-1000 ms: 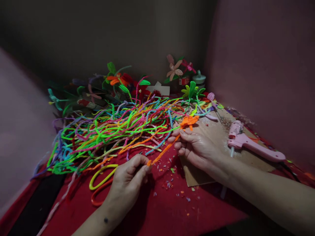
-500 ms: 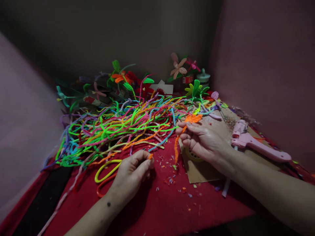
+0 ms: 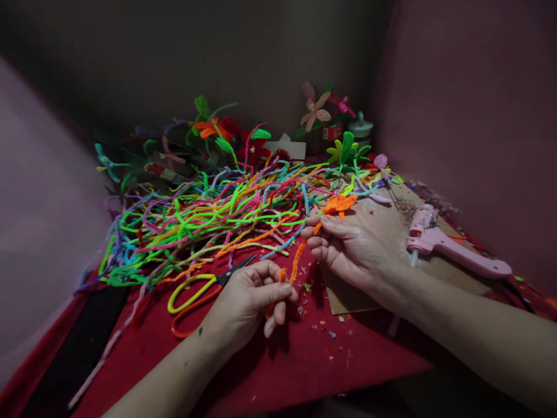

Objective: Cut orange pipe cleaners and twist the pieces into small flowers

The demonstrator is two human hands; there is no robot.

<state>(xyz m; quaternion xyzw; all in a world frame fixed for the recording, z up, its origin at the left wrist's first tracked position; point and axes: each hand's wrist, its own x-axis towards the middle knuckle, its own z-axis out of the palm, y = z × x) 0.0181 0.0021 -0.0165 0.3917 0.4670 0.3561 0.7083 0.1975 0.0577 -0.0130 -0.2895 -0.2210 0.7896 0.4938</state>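
Observation:
In my right hand (image 3: 343, 244), thumb and fingers pinch an orange pipe-cleaner flower (image 3: 338, 204) by its base, its looped petals pointing away from me. An orange tail (image 3: 297, 262) hangs from it down to my left hand (image 3: 263, 293). The left fingers are closed on a short orange pipe cleaner (image 3: 282, 274), close beside that tail; whether the two pieces join is hidden by the fingers. Scissors (image 3: 195, 296) with one yellow and one red handle lie behind my left wrist, the dark blades partly covered by the hand.
A tangled heap of coloured pipe cleaners (image 3: 209, 215) covers the table's back left. At right, a pink glue gun (image 3: 456, 249) rests on a cardboard sheet (image 3: 352, 296). Finished pipe-cleaner flowers (image 3: 315, 110) stand at the back. Fuzzy scraps dot the red cloth (image 3: 322, 371).
My left hand has moved right, up to the hanging orange tail, uncovering more of the scissors. The right hand has shifted slightly left and up with the flower.

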